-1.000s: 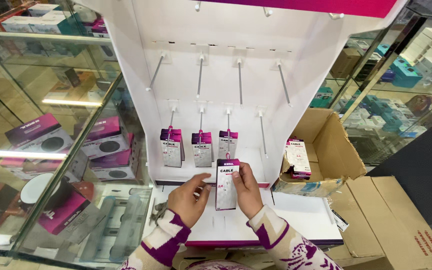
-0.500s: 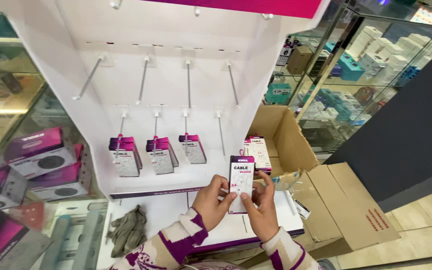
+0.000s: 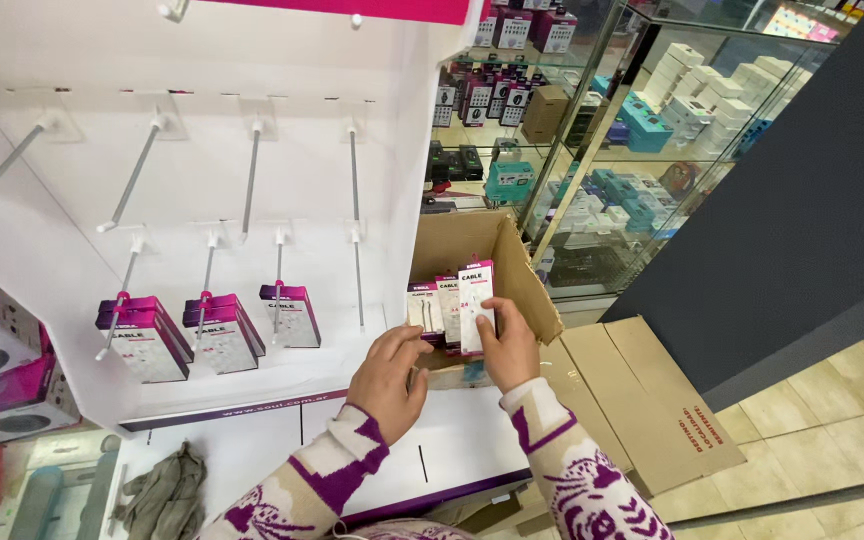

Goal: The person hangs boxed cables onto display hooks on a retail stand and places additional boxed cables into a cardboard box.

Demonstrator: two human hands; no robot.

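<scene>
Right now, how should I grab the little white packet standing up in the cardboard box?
Pinch the white packet by its upper half, coming down from above. It stands upright in the open cardboard box, with its lower part tucked behind other packets and the box wall. The right hand already holds its lower right edge; the left hand rests at the box front.

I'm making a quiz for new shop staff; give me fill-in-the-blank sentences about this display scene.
1. The right hand holds a white cable package over an open ____ box.
2. On the white display stand, ____ lower hooks carry packages.
3. A grey ____ lies on the shelf at lower left.

Missing words: cardboard; three; cloth
</scene>
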